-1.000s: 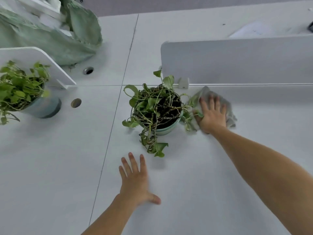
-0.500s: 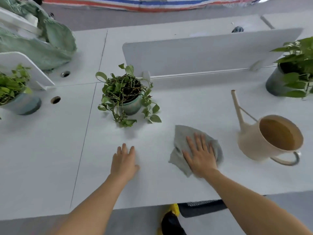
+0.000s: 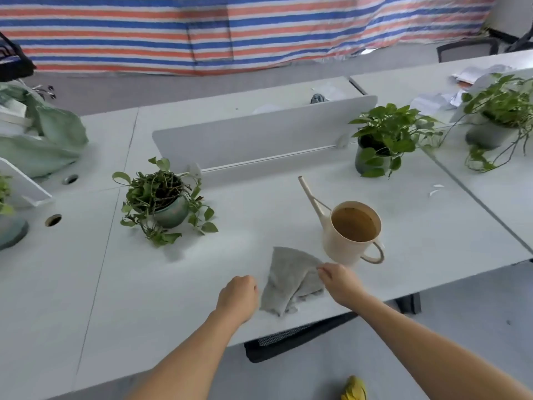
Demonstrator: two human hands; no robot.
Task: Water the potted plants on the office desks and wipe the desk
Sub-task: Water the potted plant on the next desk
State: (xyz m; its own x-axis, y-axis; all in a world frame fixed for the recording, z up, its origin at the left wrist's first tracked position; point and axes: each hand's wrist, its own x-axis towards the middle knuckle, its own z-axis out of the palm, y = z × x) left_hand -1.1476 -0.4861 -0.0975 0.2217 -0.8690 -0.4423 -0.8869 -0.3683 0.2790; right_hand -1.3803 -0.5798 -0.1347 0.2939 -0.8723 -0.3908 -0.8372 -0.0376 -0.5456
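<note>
A crumpled grey cloth [image 3: 288, 277] lies near the front edge of the white desk [image 3: 161, 287]. My right hand [image 3: 340, 281] pinches the cloth's right fold with curled fingers. My left hand [image 3: 238, 295] is curled into a loose fist just left of the cloth and holds nothing. A cream watering can [image 3: 350, 235] with a long spout stands just behind the cloth, brownish water inside. A trailing plant in a teal pot [image 3: 163, 202] stands to the left. A leafy plant in a dark pot [image 3: 382, 142] stands at the back right.
A white divider panel [image 3: 259, 134] runs along the desk's back. Another plant [image 3: 500, 116] sits on the right-hand desk, and part of a potted plant [image 3: 7, 223] shows at the left edge. A green bag [image 3: 43, 142] lies far left. A black chair [image 3: 291, 339] is tucked under the desk.
My right hand slid the cloth from beside the teal pot to the desk's front, then lifted from flat pressing into a pinch. My left hand curled from flat into a fist. The view tilted up.
</note>
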